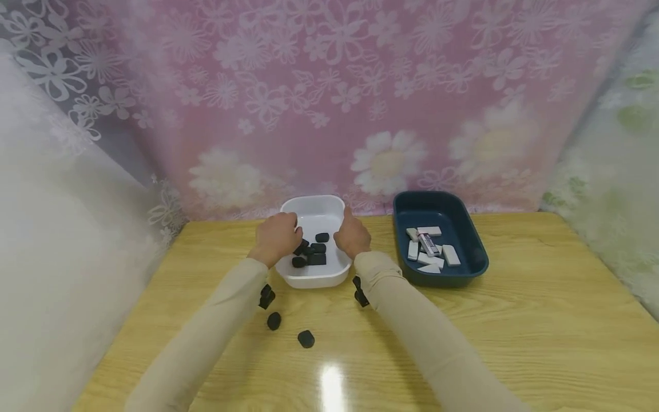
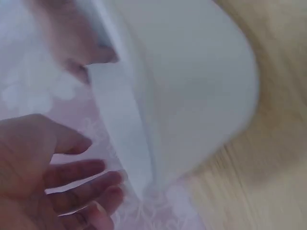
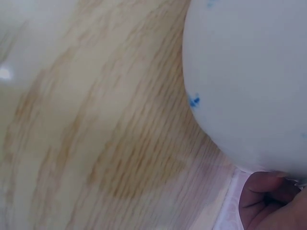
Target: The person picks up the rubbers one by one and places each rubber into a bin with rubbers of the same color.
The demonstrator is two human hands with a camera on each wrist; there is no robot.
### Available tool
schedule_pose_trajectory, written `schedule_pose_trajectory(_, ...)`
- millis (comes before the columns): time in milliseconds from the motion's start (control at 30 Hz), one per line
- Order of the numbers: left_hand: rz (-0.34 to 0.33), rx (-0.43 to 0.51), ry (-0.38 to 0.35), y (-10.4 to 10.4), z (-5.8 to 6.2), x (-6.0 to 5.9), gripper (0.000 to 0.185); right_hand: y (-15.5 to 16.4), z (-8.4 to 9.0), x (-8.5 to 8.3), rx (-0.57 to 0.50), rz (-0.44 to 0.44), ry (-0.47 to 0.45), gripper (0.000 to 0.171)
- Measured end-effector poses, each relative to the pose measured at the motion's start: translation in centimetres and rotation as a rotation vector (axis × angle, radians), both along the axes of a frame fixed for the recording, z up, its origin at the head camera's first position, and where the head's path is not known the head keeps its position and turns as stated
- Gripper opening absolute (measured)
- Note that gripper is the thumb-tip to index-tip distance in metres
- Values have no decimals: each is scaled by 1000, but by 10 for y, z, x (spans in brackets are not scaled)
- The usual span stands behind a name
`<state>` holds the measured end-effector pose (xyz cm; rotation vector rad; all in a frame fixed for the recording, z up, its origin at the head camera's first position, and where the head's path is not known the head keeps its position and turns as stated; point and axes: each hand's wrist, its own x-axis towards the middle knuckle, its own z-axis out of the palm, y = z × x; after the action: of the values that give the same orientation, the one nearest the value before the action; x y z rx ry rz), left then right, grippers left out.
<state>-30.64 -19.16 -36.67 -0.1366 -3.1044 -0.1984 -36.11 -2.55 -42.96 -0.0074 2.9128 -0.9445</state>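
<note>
A white plastic tub point(image 1: 311, 281) holds several small black pieces point(image 1: 316, 259), some rounded and some block-like. My left hand point(image 1: 278, 236) is over the tub's left rim. In the left wrist view the left hand point(image 2: 62, 177) has loosely bent, spread fingers with nothing between them, beside the white tub wall point(image 2: 196, 86). My right hand point(image 1: 353, 236) grips the tub's right rim. In the right wrist view the curled fingers of the right hand point(image 3: 273, 201) are at the tub's edge, partly cut off by the frame.
A dark blue tub point(image 1: 448, 280) with several white erasers point(image 1: 450, 256) stands to the right. Two black pieces, one rounded point(image 1: 274, 321) and one angular point(image 1: 306, 339), lie on the wooden table point(image 1: 540, 320) in front. A floral curtain point(image 1: 309, 114) hangs behind.
</note>
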Motion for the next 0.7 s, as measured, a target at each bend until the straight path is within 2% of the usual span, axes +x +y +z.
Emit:
schedule_pose_trajectory(100,2,45,74,-19,2,20,16,2,-1,-1,-1,-2,-14,75)
schedule_pose_trajectory(233,2,77,121,-42,-9,53,12,2,-3,-1,4,0,-13,73)
schedule_pose_trajectory(333,-1,83,72,-48,-21,76,10,3,-2,-2,11,2,-9,74)
schedule_pose_trajectory(500,-34,135,-78,-43,-37,109,18,3,-1,-5,14,7,5,75)
schedule_pose_trajectory(600,-61,165,-132,-39,-41,128,25,2,1,-5,12,15,-5,76)
schedule_pose_trajectory(700,-70,146,-150,-38,-43,140,29,1,3,-3,11,18,-20,77)
